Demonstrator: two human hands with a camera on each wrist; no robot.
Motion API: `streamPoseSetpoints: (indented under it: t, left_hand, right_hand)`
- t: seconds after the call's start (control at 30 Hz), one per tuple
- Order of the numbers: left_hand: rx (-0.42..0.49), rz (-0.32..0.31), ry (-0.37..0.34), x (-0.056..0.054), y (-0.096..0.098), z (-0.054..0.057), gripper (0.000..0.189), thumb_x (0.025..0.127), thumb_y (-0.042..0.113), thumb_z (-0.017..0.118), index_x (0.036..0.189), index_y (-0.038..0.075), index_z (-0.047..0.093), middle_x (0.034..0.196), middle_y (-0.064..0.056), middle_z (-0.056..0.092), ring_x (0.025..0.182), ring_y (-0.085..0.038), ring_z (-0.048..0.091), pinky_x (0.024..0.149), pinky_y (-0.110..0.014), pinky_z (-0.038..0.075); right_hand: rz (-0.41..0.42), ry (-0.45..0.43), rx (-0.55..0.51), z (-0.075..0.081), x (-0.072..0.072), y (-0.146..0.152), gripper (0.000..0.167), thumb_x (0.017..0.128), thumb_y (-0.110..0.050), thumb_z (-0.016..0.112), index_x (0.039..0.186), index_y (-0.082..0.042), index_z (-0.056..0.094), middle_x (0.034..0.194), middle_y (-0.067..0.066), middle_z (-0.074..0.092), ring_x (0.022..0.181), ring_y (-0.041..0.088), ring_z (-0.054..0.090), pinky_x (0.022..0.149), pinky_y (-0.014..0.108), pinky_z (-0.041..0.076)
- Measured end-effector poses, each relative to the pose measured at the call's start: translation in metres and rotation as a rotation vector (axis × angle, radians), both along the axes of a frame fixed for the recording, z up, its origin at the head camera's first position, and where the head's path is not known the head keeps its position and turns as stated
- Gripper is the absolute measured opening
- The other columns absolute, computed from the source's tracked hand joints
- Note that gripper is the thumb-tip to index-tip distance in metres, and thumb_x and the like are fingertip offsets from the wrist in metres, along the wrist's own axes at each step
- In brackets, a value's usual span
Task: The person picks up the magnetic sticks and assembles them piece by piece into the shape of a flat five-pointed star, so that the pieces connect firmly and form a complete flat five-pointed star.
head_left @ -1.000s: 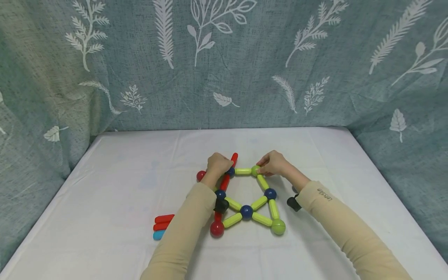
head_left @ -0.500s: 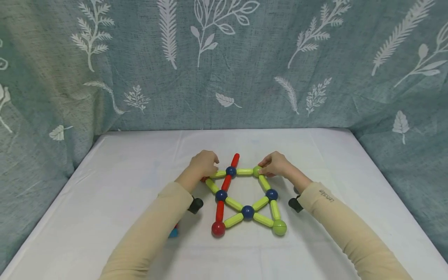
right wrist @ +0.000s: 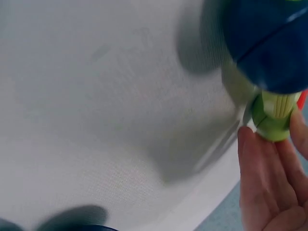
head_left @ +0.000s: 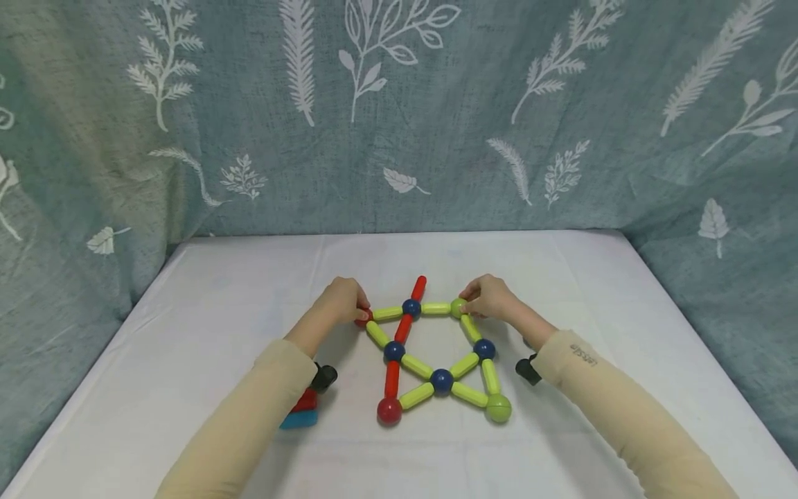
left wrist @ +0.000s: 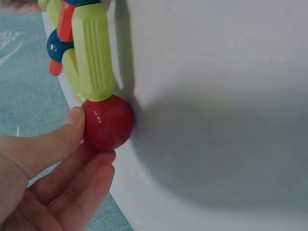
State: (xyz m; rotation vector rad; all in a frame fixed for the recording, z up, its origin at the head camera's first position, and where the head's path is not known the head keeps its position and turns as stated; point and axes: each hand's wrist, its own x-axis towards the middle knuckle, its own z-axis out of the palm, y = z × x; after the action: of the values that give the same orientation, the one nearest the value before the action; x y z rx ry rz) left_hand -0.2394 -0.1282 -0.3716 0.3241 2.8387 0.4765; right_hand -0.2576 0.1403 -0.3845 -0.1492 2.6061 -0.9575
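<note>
A flat frame of ribbed rods and coloured balls lies on the white table. At its far left corner my left hand (head_left: pixel 339 299) pinches a red ball (left wrist: pixel 108 122) between thumb and fingers; two yellow-green rods (left wrist: pixel 92 53) run from it. Across the frame my right hand (head_left: pixel 491 296) holds the far right green ball (right wrist: pixel 272 127). Between them sits a dark blue ball (head_left: pixel 411 308) with a red rod (head_left: pixel 419 287) sticking out beyond it. Another red ball (head_left: pixel 389 411) and a green ball (head_left: pixel 499 408) form the near corners, joined through a middle blue ball (head_left: pixel 442 381).
Loose red and blue rods (head_left: pixel 299 419) lie left of the frame, partly hidden by the left sleeve (head_left: pixel 240 416). Small black cameras (head_left: pixel 323 378) hang under both wrists. A green-grey leaf-patterned curtain (head_left: pixel 399 138) stands behind the table.
My left hand has moved left, from the far blue ball and red rod to the far left red ball, and now pinches it. The right hand keeps its hold on the green ball.
</note>
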Motion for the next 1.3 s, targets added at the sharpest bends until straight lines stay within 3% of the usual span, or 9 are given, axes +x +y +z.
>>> streamPoseSetpoints:
  t: [0.17, 0.37, 0.47, 0.6, 0.7, 0.8, 1.0, 1.3]
  left_hand:
    - [0.036, 0.041, -0.009, 0.005, -0.002, -0.003, 0.018, 0.082, 0.011, 0.068, 0.097, 0.001, 0.071, 0.088, -0.007, 0.069, 0.089, -0.023, 0.06, 0.076, -0.033, 0.049]
    - [0.043, 0.051, -0.011, 0.004, -0.002, -0.001, 0.017, 0.082, 0.01, 0.069, 0.096, 0.002, 0.071, 0.088, -0.007, 0.069, 0.087, -0.021, 0.059, 0.077, -0.032, 0.049]
    - [0.033, 0.054, -0.015, 0.003, -0.001, 0.0, 0.017, 0.081, 0.011, 0.069, 0.096, 0.002, 0.071, 0.089, -0.007, 0.069, 0.087, -0.021, 0.059, 0.077, -0.032, 0.048]
    - [0.018, 0.046, -0.017, 0.003, -0.001, 0.001, 0.017, 0.081, 0.01, 0.069, 0.096, 0.002, 0.071, 0.089, -0.007, 0.068, 0.087, -0.021, 0.059, 0.077, -0.032, 0.049]
    - [0.01, 0.041, -0.025, 0.002, 0.0, 0.001, 0.017, 0.082, 0.01, 0.069, 0.096, 0.001, 0.071, 0.088, -0.008, 0.068, 0.084, -0.02, 0.059, 0.075, -0.032, 0.049]
    - [0.002, 0.038, -0.029, 0.001, 0.001, 0.001, 0.016, 0.082, 0.009, 0.069, 0.096, 0.001, 0.071, 0.088, -0.008, 0.068, 0.083, -0.019, 0.059, 0.075, -0.031, 0.049]
    - [0.002, 0.034, -0.037, 0.001, 0.003, 0.002, 0.017, 0.081, 0.009, 0.069, 0.096, 0.001, 0.071, 0.088, -0.007, 0.068, 0.083, -0.019, 0.058, 0.077, -0.032, 0.048]
    - [-0.045, -0.008, -0.047, 0.012, -0.01, 0.006, 0.015, 0.076, 0.012, 0.074, 0.087, 0.002, 0.071, 0.078, -0.003, 0.066, 0.077, -0.018, 0.057, 0.073, -0.032, 0.048]
  right_hand:
    - [0.153, 0.126, 0.045, -0.001, 0.009, 0.006, 0.031, 0.088, -0.016, 0.062, 0.113, 0.002, 0.061, 0.113, 0.018, 0.06, 0.099, 0.029, 0.058, 0.078, 0.034, 0.05]
    - [0.21, 0.219, -0.021, 0.0, 0.035, 0.03, 0.03, 0.084, -0.016, 0.066, 0.11, -0.001, 0.063, 0.11, 0.016, 0.061, 0.092, 0.026, 0.061, 0.076, 0.035, 0.051]
    - [0.222, 0.212, -0.047, 0.001, 0.058, 0.041, 0.023, 0.081, -0.015, 0.07, 0.099, -0.003, 0.066, 0.097, 0.009, 0.064, 0.085, 0.021, 0.061, 0.071, 0.032, 0.051]
    - [0.32, 0.196, -0.082, 0.0, 0.089, 0.053, 0.012, 0.077, -0.016, 0.073, 0.084, -0.008, 0.066, 0.08, -0.004, 0.063, 0.075, 0.012, 0.059, 0.067, 0.028, 0.05]
    - [0.386, 0.154, -0.114, -0.003, 0.106, 0.058, 0.014, 0.074, -0.019, 0.076, 0.079, -0.011, 0.065, 0.075, -0.008, 0.062, 0.07, 0.007, 0.057, 0.064, 0.024, 0.049]
    - [0.378, 0.114, -0.133, -0.006, 0.118, 0.057, 0.02, 0.069, -0.023, 0.079, 0.077, -0.011, 0.065, 0.074, -0.008, 0.061, 0.067, 0.005, 0.056, 0.06, 0.022, 0.048]
    - [0.306, 0.175, -0.097, -0.008, 0.128, 0.048, 0.023, 0.065, -0.022, 0.082, 0.07, -0.012, 0.062, 0.065, -0.009, 0.057, 0.058, 0.006, 0.051, 0.053, 0.021, 0.046]
    - [0.238, 0.215, 0.029, 0.0, 0.117, 0.048, 0.019, 0.063, -0.014, 0.082, 0.07, -0.012, 0.064, 0.068, -0.007, 0.06, 0.061, 0.007, 0.055, 0.054, 0.021, 0.047]
